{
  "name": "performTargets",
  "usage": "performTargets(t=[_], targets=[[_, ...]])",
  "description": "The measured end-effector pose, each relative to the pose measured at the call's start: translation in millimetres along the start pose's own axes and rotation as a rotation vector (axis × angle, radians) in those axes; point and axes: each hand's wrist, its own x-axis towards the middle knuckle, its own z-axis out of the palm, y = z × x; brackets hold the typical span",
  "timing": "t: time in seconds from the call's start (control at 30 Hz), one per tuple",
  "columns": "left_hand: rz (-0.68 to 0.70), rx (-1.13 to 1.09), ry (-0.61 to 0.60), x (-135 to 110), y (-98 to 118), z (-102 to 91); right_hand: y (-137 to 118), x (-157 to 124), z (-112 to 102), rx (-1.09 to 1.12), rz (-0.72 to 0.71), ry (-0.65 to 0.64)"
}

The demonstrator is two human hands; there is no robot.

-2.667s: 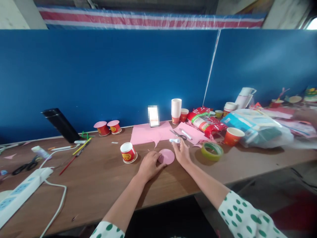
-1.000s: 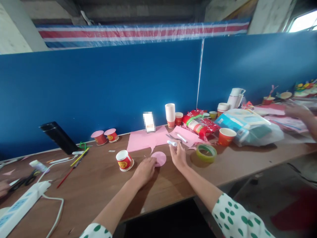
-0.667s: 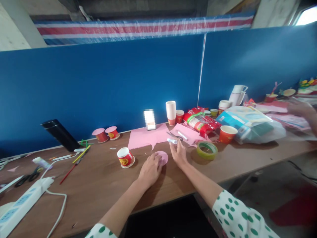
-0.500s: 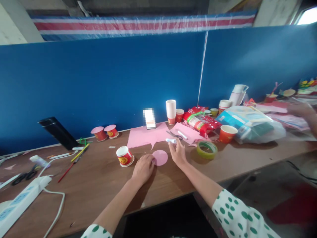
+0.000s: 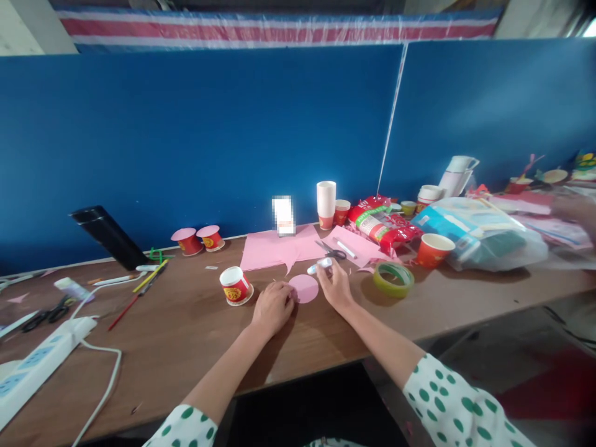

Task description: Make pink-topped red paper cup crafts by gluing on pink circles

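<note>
I record one change of note: half a second ago the white tube [image 5: 319, 266] in my right hand [image 5: 338, 287] lay with its left end slightly the higher, and it has now tipped so that this end is the lower. My left hand [image 5: 274, 304] remains at the left edge of the pink paper disc [image 5: 304, 289], leaving most of the disc's face uncovered; I take this to mean that one hand steadies the paper while the other angles the tube at it. The tube is just below and right of the centre of the frame, by the disc's upper right edge. Its long axis runs across the frame, close to level, with the left end pointing left and a little downward over the table [image 5: 195, 347] (contact between that end and the paper I cannot confirm). My right fingers are closed together on the tube's right end. My left fingers are bent and touch the disc; whether they pinch it or merely press, I cannot tell. The disc, being round, shows no direction of its own and lies flat. Left of my left hand stands a red cup [image 5: 234, 287]; right of my right hand lies a yellow tape roll [image 5: 380, 285], clear of my fingers.
</note>
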Motion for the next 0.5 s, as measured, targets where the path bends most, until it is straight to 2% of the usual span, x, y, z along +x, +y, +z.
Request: performTargets(t=[0.3,0.5], targets=[[-0.004,-0.050,0.096,-1,-7,10.2,-7,-5,0,-0.077,-0.095,-0.164],[-0.003,-0.055,0.109,0,-9,11.1,-7,-5,0,-0.098,-0.118,-0.294]])
